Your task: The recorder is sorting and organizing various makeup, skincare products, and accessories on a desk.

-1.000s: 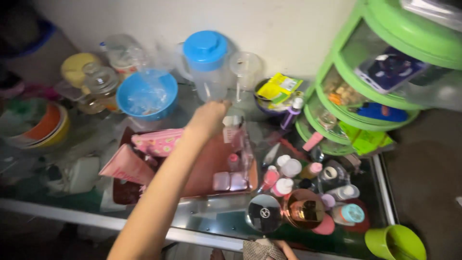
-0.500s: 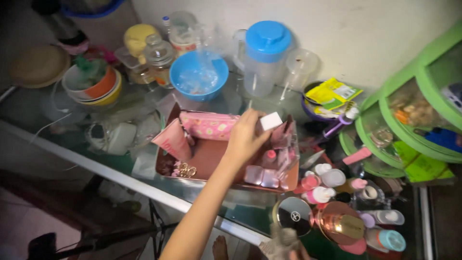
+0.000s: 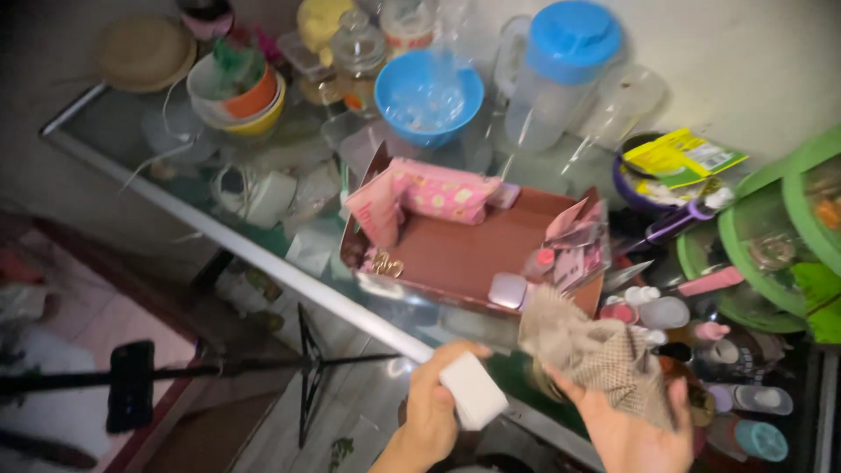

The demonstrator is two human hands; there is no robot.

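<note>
Below the glass table (image 3: 263,254), left hand (image 3: 434,407) has withdrawn the white box (image 3: 473,391).

A yellow-and-green sachet (image 3: 681,158) is seen lying on the dark purple bowl (image 3: 632,186) by the wall. Small pink packets (image 3: 574,245) are stood in the brown tray's (image 3: 464,254) right end, pretty blurry though.

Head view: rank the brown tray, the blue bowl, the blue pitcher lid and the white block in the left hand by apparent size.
1. brown tray, clearly largest.
2. blue bowl.
3. blue pitcher lid.
4. white block, held in the left hand; it sits nearer the camera, so its true size against the lid is unsure.
</note>
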